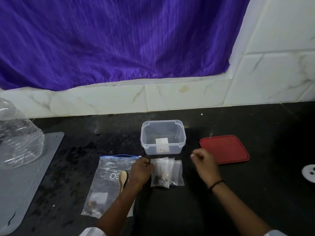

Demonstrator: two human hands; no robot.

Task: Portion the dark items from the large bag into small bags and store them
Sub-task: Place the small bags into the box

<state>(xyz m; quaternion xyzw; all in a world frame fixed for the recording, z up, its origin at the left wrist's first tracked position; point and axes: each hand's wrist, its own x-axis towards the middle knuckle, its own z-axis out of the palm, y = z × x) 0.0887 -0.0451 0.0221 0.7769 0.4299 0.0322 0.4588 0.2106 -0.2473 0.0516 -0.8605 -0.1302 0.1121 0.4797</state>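
Worktop (221, 193), dark and speckled, carries everything. Near the middle, the left hand (140, 171) pinches the top left corner of a fanned stack of small bags (167, 172); dark items (159, 180) show in the front one. Left of it lies the large bag (109, 183) with a wooden spoon (122, 179) on it. The right hand (205, 163) hovers clenched beside the stack, apparently holding nothing, though blur hampers this. Farther off stands a clear container (162, 136), with a red lid (225, 149) to its right.
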